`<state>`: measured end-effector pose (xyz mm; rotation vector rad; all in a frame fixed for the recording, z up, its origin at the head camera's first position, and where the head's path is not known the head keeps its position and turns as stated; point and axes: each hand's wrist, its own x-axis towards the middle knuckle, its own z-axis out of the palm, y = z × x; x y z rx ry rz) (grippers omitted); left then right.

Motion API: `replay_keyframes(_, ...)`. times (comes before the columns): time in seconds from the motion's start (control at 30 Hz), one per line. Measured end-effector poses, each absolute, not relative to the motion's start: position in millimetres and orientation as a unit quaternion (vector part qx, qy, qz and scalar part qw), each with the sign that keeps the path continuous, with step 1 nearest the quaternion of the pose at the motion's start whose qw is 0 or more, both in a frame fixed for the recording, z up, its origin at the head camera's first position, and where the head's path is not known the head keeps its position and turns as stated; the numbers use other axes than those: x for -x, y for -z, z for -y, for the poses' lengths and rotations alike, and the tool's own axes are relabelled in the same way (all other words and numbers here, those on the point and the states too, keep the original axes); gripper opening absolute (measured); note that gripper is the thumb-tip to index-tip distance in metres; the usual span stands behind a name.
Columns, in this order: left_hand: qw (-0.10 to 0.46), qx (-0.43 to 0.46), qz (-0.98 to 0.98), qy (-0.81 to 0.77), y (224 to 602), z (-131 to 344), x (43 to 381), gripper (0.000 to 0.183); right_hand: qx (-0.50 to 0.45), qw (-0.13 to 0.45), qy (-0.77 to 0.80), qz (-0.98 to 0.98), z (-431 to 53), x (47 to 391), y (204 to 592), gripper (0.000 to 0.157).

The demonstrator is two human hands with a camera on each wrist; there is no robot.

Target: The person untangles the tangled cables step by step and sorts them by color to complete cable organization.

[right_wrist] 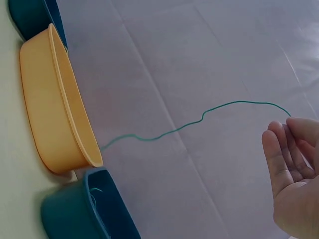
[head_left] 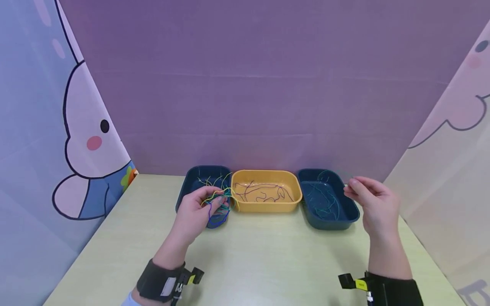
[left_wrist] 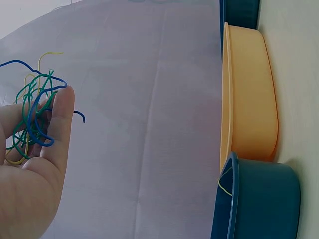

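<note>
My left hand (head_left: 193,212) holds a loose tangle of thin green, blue and yellow wires (left_wrist: 35,114) in its fingers, in front of the left dark blue bin (head_left: 183,187). Loops and ends of the tangle stick out around the thumb and fingertips. Up at the right, beside the right dark blue bin (head_left: 333,224), my right hand (head_left: 377,208) pinches the end of a single green wire (right_wrist: 174,130) between thumb and forefinger. In the right wrist view that wire stretches away in a wavy line, its far end low beside the yellow bin's rim.
Between the blue bins stands the yellow bin (head_left: 268,208) with several dark purplish wires (head_left: 264,187) in it. Yellow wires (head_left: 208,180) show in the left bin, green wires (head_left: 325,204) in the right one. A purple cloth backdrop (head_left: 260,85) rises behind the pale table (head_left: 268,255).
</note>
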<state>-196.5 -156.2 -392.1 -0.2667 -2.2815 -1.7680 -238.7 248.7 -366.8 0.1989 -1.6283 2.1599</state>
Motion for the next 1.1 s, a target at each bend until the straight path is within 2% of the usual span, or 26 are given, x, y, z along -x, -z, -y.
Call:
replay_keyframes(0.27, 0.104, 0.085, 0.775, 0.617, 392, 155, 193, 0.014, -0.082, 0.2, -0.739, 0.638, -262, 255, 356, 0.034)
replay_keyframes(0.6, 0.114, 0.083, 0.788, 0.599, 390, 153, 194, 0.013, -0.061, 0.166, -0.669, 0.722, -275, 278, 357, 0.028)
replay_keyframes(0.9, 0.109, 0.081, 0.785, 0.604, 390, 154, 194, 0.017, -0.045, 0.133, -0.593, 0.793, -282, 298, 383, 0.035)
replay_keyframes(1.1, 0.112, 0.084, 0.784, 0.605, 390, 153, 194, 0.013, -0.05, 0.091, -0.518, 0.849, -282, 306, 408, 0.038)
